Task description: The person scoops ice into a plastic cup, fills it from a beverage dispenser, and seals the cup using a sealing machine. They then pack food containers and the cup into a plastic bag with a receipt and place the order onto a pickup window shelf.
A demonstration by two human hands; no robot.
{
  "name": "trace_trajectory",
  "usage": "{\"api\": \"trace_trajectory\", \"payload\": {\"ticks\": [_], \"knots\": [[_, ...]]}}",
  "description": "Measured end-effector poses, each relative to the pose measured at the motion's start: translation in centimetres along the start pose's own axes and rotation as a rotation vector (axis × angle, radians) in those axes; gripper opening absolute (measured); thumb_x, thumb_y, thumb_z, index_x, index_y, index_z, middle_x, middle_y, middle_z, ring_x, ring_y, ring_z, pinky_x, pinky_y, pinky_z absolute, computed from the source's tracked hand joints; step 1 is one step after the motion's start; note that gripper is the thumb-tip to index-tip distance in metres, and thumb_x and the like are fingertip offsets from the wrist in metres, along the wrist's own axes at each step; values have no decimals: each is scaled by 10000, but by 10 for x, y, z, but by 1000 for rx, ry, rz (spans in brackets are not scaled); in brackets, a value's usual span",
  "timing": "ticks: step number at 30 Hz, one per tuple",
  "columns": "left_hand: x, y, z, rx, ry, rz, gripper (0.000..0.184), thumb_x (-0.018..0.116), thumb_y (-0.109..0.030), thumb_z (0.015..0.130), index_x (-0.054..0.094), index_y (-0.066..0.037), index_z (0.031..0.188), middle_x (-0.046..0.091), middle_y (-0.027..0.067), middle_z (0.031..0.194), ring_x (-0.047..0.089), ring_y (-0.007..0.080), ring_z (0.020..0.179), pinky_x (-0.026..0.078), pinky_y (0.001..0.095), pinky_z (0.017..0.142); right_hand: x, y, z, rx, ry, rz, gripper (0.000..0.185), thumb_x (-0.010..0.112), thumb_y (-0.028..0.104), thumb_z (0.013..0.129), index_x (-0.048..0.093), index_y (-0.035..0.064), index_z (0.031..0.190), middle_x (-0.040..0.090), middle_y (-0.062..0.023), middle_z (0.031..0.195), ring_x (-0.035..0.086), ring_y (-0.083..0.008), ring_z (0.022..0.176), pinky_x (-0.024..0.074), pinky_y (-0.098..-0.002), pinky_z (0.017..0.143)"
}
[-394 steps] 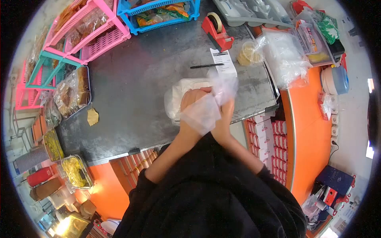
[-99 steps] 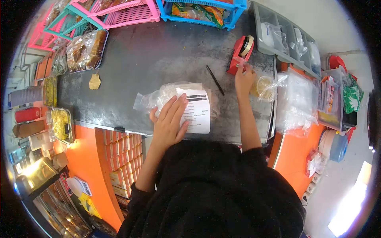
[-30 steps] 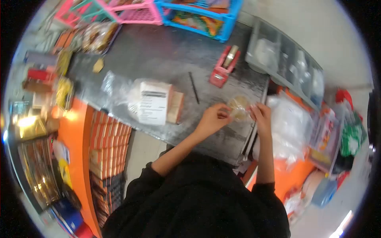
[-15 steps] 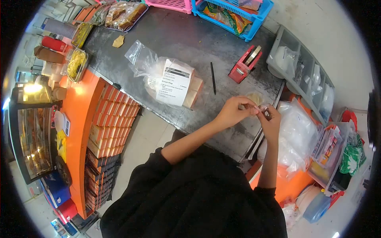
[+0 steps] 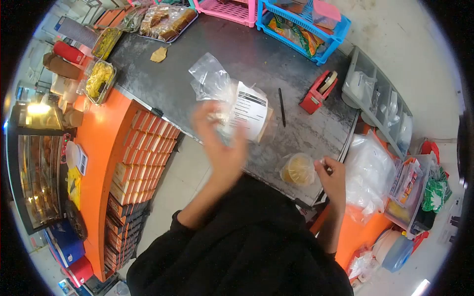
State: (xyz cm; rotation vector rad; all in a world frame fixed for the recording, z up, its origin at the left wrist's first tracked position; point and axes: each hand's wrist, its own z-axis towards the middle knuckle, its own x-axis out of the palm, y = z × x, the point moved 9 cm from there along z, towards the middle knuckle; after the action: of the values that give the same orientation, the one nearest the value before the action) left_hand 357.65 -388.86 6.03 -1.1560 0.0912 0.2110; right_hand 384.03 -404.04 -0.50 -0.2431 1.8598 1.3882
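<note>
My left hand (image 5: 219,143), blurred by motion, is at the near side of a clear plastic bag (image 5: 210,74) that carries a white printed order slip (image 5: 248,111). Its thumb lies over the slip and its fingers over the bag's left part. A box-like pack shows partly through the plastic. Lower right, my right hand (image 5: 332,178) pinches the gathered top of a small clear bag (image 5: 297,168) holding something yellowish, which rests at the counter's edge. A black pen (image 5: 282,107) lies between the two bags.
A red tape dispenser (image 5: 318,92) stands on the dark counter (image 5: 173,81). Behind it are a blue basket (image 5: 323,54) and a pink basket (image 5: 229,16). A grey divided tray (image 5: 377,93) and clear plastic bags (image 5: 368,167) are at the right. Stacked boxes (image 5: 143,158) fill the left shelf.
My left hand has left the right hand and moved left to the bag with the slip. That bag has shifted right. The small yellowish bag is now in fuller view under my right hand.
</note>
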Motion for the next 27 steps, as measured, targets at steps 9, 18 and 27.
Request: {"api": "trace_trajectory", "payload": {"ticks": [9,18,27], "knots": [[8,150,85,-798,546,-538,355,508,-321,892,507,-20,1079,550,22,875,521,110,836,410,246,752,29,21,-2,201,76,156,290,615,260,804,572,-26,777,542,-107,614,483,-161,571,386,-299,556],[36,101,75,-778,220,-570,250,536,-179,875,568,-9,1055,589,38,931,540,90,765,434,221,642,37,21,4,255,-9,55,286,613,272,803,571,-9,765,525,-84,598,473,-137,563,382,-293,552],[27,83,91,-529,214,-422,273,583,-35,782,571,3,1052,613,60,927,547,87,828,438,234,702,36,28,0,277,-66,269,187,599,194,816,609,10,781,557,-58,633,497,-122,590,390,-250,587]]}}
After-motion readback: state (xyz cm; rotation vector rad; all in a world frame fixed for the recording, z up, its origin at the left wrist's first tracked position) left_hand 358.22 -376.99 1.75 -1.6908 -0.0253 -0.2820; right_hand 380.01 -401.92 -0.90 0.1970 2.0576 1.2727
